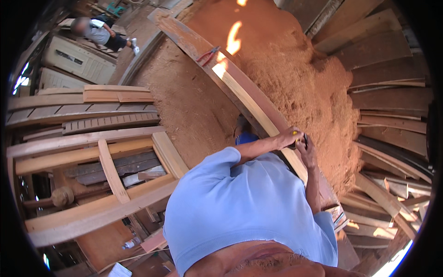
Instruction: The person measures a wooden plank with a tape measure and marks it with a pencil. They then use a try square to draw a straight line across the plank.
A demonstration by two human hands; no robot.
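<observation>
My left hand [289,137] and my right hand [306,150] meet close together over a long wooden bench [182,34]. Both are closed around a small yellow-and-black tool [295,134]. Its exact kind is too small to make out, and my fingers cover most of it. Beneath the hands, a long pale strip of wood [251,102] runs along the bench. Farther up the bench lies a pair of pliers with red handles [207,56], apart from both hands.
Reddish sawdust [295,87] is heaped beyond the bench. Boards [387,92] lean along the right side. At left stands a wooden frame [92,138] beside stacked planks. A person [99,34] is at the far left near a pale panelled door [78,60]. Bright sunlight patches fall on the bench.
</observation>
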